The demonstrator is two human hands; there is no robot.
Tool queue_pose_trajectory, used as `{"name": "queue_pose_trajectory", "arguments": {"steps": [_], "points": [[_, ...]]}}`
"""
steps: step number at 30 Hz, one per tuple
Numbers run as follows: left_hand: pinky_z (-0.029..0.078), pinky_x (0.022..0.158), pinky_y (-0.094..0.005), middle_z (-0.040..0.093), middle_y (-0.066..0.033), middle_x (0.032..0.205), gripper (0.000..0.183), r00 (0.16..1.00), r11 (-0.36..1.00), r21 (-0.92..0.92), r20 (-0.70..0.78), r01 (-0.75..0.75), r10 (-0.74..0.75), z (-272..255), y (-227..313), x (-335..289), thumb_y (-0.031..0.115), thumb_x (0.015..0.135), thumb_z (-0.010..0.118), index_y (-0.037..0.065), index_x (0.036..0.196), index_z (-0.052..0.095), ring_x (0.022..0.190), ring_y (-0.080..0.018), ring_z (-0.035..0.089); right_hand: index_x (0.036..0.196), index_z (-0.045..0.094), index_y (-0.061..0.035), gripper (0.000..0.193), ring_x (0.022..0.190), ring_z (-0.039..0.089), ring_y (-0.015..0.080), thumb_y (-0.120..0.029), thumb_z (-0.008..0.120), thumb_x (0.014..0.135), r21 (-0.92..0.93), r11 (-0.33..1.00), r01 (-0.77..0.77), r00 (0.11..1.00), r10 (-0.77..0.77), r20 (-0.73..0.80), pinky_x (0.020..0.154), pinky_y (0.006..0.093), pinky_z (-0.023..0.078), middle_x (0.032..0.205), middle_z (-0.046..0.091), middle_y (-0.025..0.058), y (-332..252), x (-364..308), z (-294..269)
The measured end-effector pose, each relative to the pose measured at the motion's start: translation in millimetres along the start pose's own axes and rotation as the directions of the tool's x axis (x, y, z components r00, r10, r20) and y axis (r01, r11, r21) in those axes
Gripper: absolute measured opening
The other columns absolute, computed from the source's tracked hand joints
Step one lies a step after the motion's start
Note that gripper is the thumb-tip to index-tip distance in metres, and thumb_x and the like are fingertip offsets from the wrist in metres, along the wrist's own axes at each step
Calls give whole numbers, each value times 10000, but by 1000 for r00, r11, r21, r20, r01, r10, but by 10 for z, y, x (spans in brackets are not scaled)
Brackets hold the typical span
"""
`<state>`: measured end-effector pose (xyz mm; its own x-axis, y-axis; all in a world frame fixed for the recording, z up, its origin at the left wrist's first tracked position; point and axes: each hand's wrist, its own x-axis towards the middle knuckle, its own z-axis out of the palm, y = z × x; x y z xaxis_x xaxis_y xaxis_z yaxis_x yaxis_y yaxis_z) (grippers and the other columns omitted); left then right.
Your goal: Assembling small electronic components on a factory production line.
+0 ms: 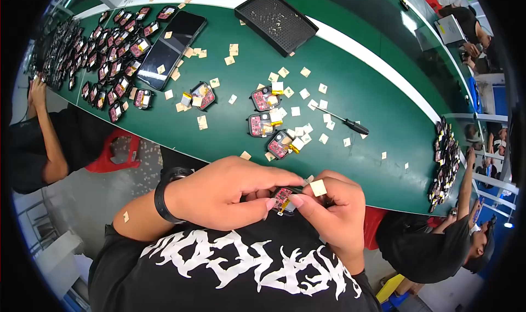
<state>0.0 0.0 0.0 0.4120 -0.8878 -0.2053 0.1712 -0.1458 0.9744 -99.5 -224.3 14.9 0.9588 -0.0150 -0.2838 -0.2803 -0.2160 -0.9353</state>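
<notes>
Close to my body, at the table's near edge, I hold a small black watch housing (283, 199) with a red circuit board and a bit of yellow tape inside. My left hand (219, 194) grips its left side, thumb at the near edge and fingers behind it. My right hand (337, 208) is closed on its right side, with the thumb pressed near the board. A pale square piece (318, 187) sits against my right fingers; whether it is joined to the housing I cannot tell. Beyond my hands lie similar open housings (280, 144) with their batteries folded out.
Cream paper squares (304, 71) lie scattered over the green table (219, 136). A screwdriver (356, 127) is to the right, a black tray (276, 21) at the back. A phone (171, 49) lies beside many housings (112, 54); more housings (445, 164) line the right end. People sit on both sides.
</notes>
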Motion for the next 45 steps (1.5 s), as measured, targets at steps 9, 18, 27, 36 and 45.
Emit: {"name": "queue_pose_trajectory", "arguments": {"steps": [9, 18, 27, 36, 45], "points": [[534, 642, -275, 730, -56, 872, 427, 982, 948, 256, 12, -187, 190, 99, -54, 41, 35, 898, 676, 27, 1323, 639, 683, -135, 709, 820, 730, -10, 141, 566, 515, 77, -29, 857, 762, -66, 968, 241, 969, -244, -38, 489, 244, 364, 693, 590, 23, 60, -25, 31], [538, 585, -251, 720, -66, 882, 244, 1000, 998, 65, 12, 12, -13, 147, -32, 42, -5, 943, 632, -2, 1184, 665, 658, -113, 713, 793, 693, -12, 161, 547, 522, 99, 0, 842, 733, -147, 952, 269, 960, -277, -36, 467, 267, 366, 680, 576, 28, 88, -48, 33], [585, 689, -260, 725, -81, 858, 383, 997, 996, -62, 63, 56, -52, 126, -81, 49, -48, 929, 555, -21, 1307, 605, 745, -144, 731, 812, 712, -14, 157, 571, 550, 104, 19, 839, 726, -130, 956, 264, 960, -273, -55, 480, 254, 414, 707, 600, 38, 126, -43, 1], [570, 675, -286, 738, -96, 954, 475, 996, 988, 129, 22, -85, 83, 107, -44, 27, -49, 825, 624, -12, 1299, 636, 745, -169, 730, 825, 713, -11, 189, 574, 553, 119, 2, 860, 706, -172, 926, 337, 938, -346, -22, 470, 253, 416, 710, 598, 42, 169, -9, 9], [519, 690, -344, 704, -114, 933, 175, 884, 847, 529, -420, 55, 205, -325, -136, -298, 10, 835, 732, 25, 1007, 703, 810, -261, 690, 957, 694, -1, 353, 694, 584, 161, -139, 921, 725, -187, 968, 167, 981, -181, -64, 572, 272, 452, 889, 632, 78, 137, 256, 96]]}}
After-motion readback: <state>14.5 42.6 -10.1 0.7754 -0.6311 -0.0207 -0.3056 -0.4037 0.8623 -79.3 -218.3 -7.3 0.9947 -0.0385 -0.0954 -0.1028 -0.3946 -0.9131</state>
